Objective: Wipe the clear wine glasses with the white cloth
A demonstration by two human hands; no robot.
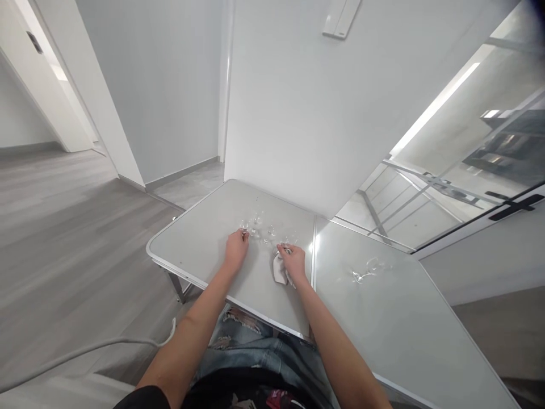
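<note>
White walls and a grey wood-look floor [63,227] surround the pale folding counter [196,244] that I see from above, its two halves meeting at a bright seam, with a glass partition [468,147] off to the right. On the left half, a cluster of small clear glasses [259,224] stands near the far middle. My left hand [237,247] rests on the counter with its fingertips at the nearest glass of that cluster; the fingers look curled together, though I cannot tell whether they actually pinch the glass. My right hand [293,260] is closed over a white cloth [279,270], which hangs below the palm onto the counter, and its fingers also seem to touch another small glass [288,243] at the right end of the cluster. One more clear glass [367,270] lies on its side on the right half, well apart from both hands. A white cable [85,349] trails across the floor at lower left.
</note>
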